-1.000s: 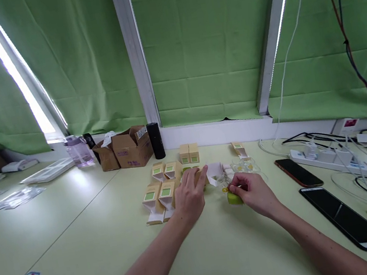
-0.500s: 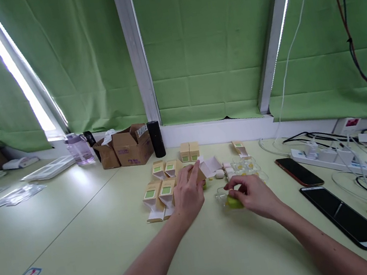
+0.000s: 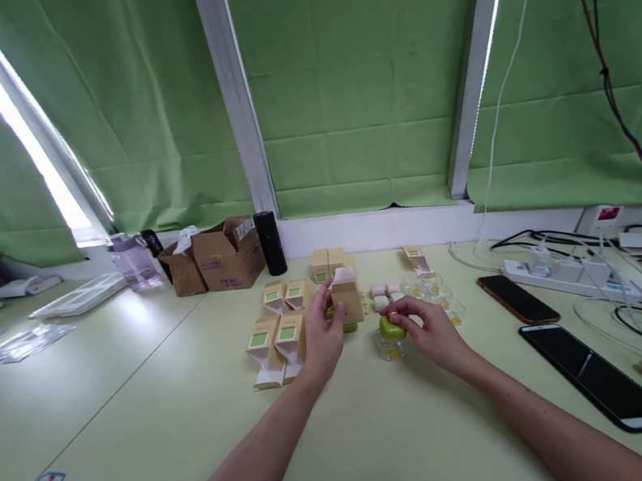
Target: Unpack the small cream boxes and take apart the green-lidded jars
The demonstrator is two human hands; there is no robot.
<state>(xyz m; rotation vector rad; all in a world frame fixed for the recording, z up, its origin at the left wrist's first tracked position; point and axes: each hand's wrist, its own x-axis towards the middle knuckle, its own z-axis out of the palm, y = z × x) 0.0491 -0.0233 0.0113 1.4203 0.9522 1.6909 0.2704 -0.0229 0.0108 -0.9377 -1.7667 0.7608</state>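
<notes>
My left hand is closed on a small kraft cardboard box with its white inner flap up. Green pieces show partly beneath and behind this box. In my right hand, thumb and fingers pinch a rounded green lid. Directly under the lid stands a small clear jar with something yellow in its base. Whether the lid is seated on the jar, I cannot tell. Left of my left hand are several kraft boxes with open white flaps.
Small white cylinders and several clear containers lie beyond my right hand. Two phones, a power strip and cables lie to the right. Brown cartons, a black cylinder and a purple bottle stand at the back.
The box in my left hand has turned more upright, its front now facing me. My right hand has moved slightly left and up, and the green lid is now above the clear jar.
</notes>
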